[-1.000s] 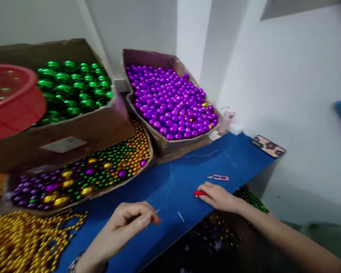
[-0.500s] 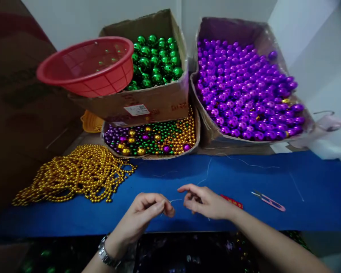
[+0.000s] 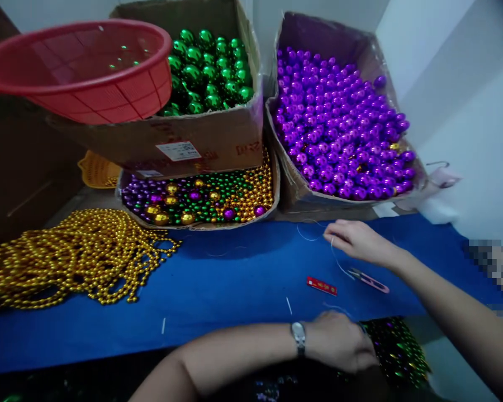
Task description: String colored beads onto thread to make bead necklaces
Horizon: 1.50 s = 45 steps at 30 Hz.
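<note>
My right hand (image 3: 357, 240) reaches forward over the blue tabletop (image 3: 235, 273), fingers pinched on a thin white thread (image 3: 336, 261) that curves back toward me. My left hand (image 3: 340, 340), wearing a wristwatch (image 3: 298, 338), has crossed to the right at the table's near edge, fingers curled down over dark bead strands (image 3: 398, 349) below the edge; what it holds is hidden. A small red object (image 3: 321, 286) and pink-handled thread snips (image 3: 369, 279) lie on the blue surface between the hands.
A cardboard box of purple balls (image 3: 339, 117) stands back right, a box of green balls (image 3: 205, 67) back centre with a red basket (image 3: 79, 67) on it. A tray of mixed beads (image 3: 201, 198) sits below. Gold bead strands (image 3: 71, 257) pile at left. White wall right.
The right hand moved forward and right, drawing the thread out. The left hand swept right across my body to the table's edge by the dark beads. The view shifted slightly left and down.
</note>
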Each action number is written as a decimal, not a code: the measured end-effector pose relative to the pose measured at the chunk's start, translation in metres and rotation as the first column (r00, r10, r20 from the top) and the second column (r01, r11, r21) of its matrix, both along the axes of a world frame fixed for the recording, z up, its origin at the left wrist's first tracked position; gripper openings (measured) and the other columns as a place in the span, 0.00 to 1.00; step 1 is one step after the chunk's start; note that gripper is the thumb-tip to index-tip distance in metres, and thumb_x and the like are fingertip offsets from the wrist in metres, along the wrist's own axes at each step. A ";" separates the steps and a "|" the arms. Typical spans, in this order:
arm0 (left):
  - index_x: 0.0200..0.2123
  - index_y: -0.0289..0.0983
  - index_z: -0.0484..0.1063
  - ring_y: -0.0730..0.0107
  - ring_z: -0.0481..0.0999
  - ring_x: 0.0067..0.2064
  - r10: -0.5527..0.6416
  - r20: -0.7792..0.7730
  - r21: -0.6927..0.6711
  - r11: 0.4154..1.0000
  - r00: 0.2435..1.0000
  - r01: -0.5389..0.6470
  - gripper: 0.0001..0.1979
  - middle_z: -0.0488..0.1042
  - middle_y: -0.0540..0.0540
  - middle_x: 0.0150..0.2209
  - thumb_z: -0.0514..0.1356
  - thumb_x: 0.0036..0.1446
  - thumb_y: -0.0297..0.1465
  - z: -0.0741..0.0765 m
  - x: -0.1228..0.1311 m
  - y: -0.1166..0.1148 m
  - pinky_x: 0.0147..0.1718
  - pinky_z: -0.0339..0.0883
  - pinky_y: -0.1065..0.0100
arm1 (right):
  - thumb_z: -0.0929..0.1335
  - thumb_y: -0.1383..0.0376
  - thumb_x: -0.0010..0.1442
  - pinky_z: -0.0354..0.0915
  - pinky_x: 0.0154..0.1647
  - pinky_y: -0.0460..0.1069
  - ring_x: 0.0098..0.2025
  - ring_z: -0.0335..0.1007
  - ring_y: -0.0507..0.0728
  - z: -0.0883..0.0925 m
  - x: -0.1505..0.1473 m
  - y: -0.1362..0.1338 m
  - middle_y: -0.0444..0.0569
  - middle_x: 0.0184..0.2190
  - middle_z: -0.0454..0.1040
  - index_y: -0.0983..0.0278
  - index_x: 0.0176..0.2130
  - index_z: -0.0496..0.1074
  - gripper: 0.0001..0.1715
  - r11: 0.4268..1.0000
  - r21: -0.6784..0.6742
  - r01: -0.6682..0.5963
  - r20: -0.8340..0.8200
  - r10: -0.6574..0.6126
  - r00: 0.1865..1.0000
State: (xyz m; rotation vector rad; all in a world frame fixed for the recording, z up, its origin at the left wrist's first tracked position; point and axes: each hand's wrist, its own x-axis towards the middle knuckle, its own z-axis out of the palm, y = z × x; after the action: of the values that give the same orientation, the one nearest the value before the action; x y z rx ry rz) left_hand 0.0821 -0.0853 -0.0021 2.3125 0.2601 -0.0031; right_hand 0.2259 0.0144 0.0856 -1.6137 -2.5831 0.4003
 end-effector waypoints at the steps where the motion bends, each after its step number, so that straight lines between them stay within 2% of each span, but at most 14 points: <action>1: 0.39 0.42 0.76 0.56 0.78 0.34 -0.123 -0.086 0.041 0.991 0.989 0.127 0.14 0.79 0.41 0.36 0.58 0.53 0.41 -0.007 0.008 -0.005 0.22 0.66 0.65 | 0.60 0.63 0.63 0.59 0.35 0.49 0.32 0.67 0.55 -0.001 -0.002 0.002 0.48 0.29 0.70 0.63 0.35 0.71 0.12 0.999 0.034 0.036 0.028 -0.037 0.999; 3: 0.43 0.42 0.74 0.51 0.77 0.32 -0.262 -0.204 0.092 0.954 0.943 0.285 0.21 0.77 0.37 0.38 0.61 0.47 0.45 -0.015 0.011 -0.013 0.17 0.63 0.64 | 0.59 0.64 0.63 0.60 0.38 0.50 0.36 0.67 0.57 -0.003 -0.012 0.003 0.51 0.33 0.70 0.64 0.41 0.71 0.13 0.992 0.097 0.085 0.063 -0.092 0.994; 5: 0.49 0.43 0.71 0.51 0.77 0.32 -0.238 -0.210 0.133 0.954 0.948 0.269 0.25 0.74 0.35 0.42 0.60 0.48 0.46 -0.016 -0.002 -0.014 0.16 0.62 0.65 | 0.59 0.65 0.63 0.61 0.41 0.51 0.40 0.67 0.59 -0.007 -0.027 0.002 0.53 0.37 0.68 0.65 0.48 0.68 0.16 0.985 0.145 0.096 0.074 -0.108 0.991; 9: 0.46 0.40 0.71 0.60 0.76 0.30 0.000 -0.102 0.161 0.987 0.995 0.016 0.18 0.75 0.41 0.34 0.56 0.55 0.43 0.002 -0.065 0.006 0.21 0.63 0.68 | 0.57 0.66 0.65 0.60 0.46 0.53 0.46 0.63 0.61 -0.015 -0.059 -0.003 0.55 0.41 0.66 0.66 0.55 0.62 0.20 0.978 0.198 0.065 0.043 -0.075 0.996; 12: 0.40 0.41 0.71 0.67 0.75 0.34 0.280 0.010 0.202 0.940 0.960 -0.276 0.12 0.75 0.46 0.34 0.51 0.61 0.38 0.018 -0.122 0.034 0.31 0.66 0.70 | 0.56 0.66 0.65 0.60 0.49 0.53 0.47 0.62 0.61 -0.025 -0.072 -0.007 0.56 0.43 0.65 0.66 0.57 0.59 0.22 0.982 0.185 0.032 0.028 -0.038 0.999; 15: 0.40 0.37 0.70 0.65 0.72 0.37 0.684 0.013 0.468 0.640 0.729 -0.609 0.13 0.73 0.43 0.36 0.47 0.63 0.33 0.017 -0.170 0.066 0.35 0.65 0.67 | 0.58 0.69 0.63 0.63 0.44 0.53 0.44 0.65 0.60 -0.043 -0.075 -0.016 0.55 0.40 0.66 0.65 0.56 0.61 0.21 0.995 0.092 -0.033 0.071 0.026 0.997; 17: 0.47 0.35 0.68 0.60 0.70 0.41 0.796 0.012 0.645 0.456 0.605 -0.613 0.14 0.72 0.39 0.42 0.47 0.63 0.31 0.008 -0.193 0.087 0.37 0.64 0.63 | 0.61 0.72 0.59 0.64 0.37 0.51 0.39 0.67 0.60 -0.057 -0.072 -0.025 0.53 0.38 0.69 0.62 0.53 0.64 0.22 0.997 -0.002 -0.080 0.121 0.080 0.989; 19: 0.50 0.33 0.66 0.55 0.68 0.44 0.836 -0.017 0.738 0.381 0.549 -0.557 0.16 0.70 0.37 0.45 0.48 0.62 0.29 -0.005 -0.207 0.101 0.37 0.64 0.61 | 0.63 0.73 0.55 0.64 0.31 0.50 0.36 0.69 0.58 -0.066 -0.067 -0.034 0.52 0.39 0.70 0.59 0.52 0.66 0.24 0.989 -0.093 -0.114 0.162 0.128 0.978; 24: 0.41 0.32 0.72 0.53 0.69 0.41 0.829 -0.070 0.746 0.413 0.555 -0.523 0.13 0.72 0.36 0.40 0.49 0.58 0.23 -0.024 -0.214 0.111 0.34 0.62 0.60 | 0.63 0.70 0.56 0.62 0.28 0.48 0.39 0.71 0.59 -0.065 -0.062 -0.042 0.52 0.51 0.65 0.54 0.55 0.62 0.27 0.980 -0.180 -0.082 0.183 0.115 0.976; 31: 0.37 0.32 0.71 0.54 0.69 0.40 0.826 -0.047 0.713 0.421 0.562 -0.560 0.12 0.72 0.35 0.37 0.49 0.56 0.19 -0.032 -0.207 0.110 0.35 0.61 0.58 | 0.60 0.62 0.63 0.62 0.29 0.48 0.34 0.71 0.58 -0.090 -0.105 -0.028 0.53 0.39 0.69 0.63 0.42 0.68 0.12 0.976 -0.177 0.126 0.091 -0.111 0.990; 38: 0.36 0.32 0.69 0.61 0.70 0.37 0.849 0.069 0.583 0.391 0.523 -0.712 0.10 0.72 0.39 0.34 0.48 0.60 0.24 -0.014 -0.207 0.104 0.37 0.63 0.62 | 0.63 0.65 0.60 0.61 0.30 0.48 0.30 0.68 0.55 -0.098 -0.115 -0.023 0.48 0.30 0.69 0.63 0.31 0.65 0.06 0.950 -0.267 0.160 -0.293 -0.238 0.926; 40: 0.37 0.35 0.67 0.67 0.71 0.35 0.856 0.131 0.389 0.420 0.501 -0.820 0.10 0.72 0.44 0.34 0.47 0.62 0.28 -0.002 -0.200 0.096 0.36 0.64 0.68 | 0.61 0.61 0.63 0.62 0.30 0.47 0.28 0.68 0.53 -0.090 -0.119 -0.024 0.44 0.26 0.68 0.61 0.32 0.64 0.08 0.940 -0.300 0.163 -0.453 -0.291 0.843; 42: 0.36 0.36 0.66 0.71 0.70 0.33 0.882 0.183 0.048 0.434 0.435 -0.899 0.10 0.71 0.48 0.32 0.47 0.63 0.32 0.009 -0.190 0.088 0.33 0.64 0.70 | 0.59 0.57 0.65 0.64 0.27 0.45 0.27 0.68 0.51 -0.085 -0.129 -0.025 0.42 0.25 0.67 0.61 0.35 0.62 0.11 0.924 -0.335 0.187 -0.594 -0.361 0.719; 45: 0.34 0.36 0.66 0.70 0.70 0.32 0.912 0.192 -0.296 0.405 0.361 -0.865 0.10 0.70 0.49 0.30 0.49 0.63 0.34 0.016 -0.174 0.077 0.32 0.64 0.70 | 0.59 0.54 0.64 0.66 0.25 0.44 0.27 0.69 0.51 -0.083 -0.146 -0.027 0.43 0.29 0.68 0.61 0.40 0.61 0.13 0.895 -0.379 0.236 -0.732 -0.445 0.515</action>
State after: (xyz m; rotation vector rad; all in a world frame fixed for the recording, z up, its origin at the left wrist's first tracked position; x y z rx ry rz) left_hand -0.0920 -0.0085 0.0141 1.6782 1.2913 0.8964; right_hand 0.0802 -0.0128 0.0026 -1.4444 -1.5118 1.1268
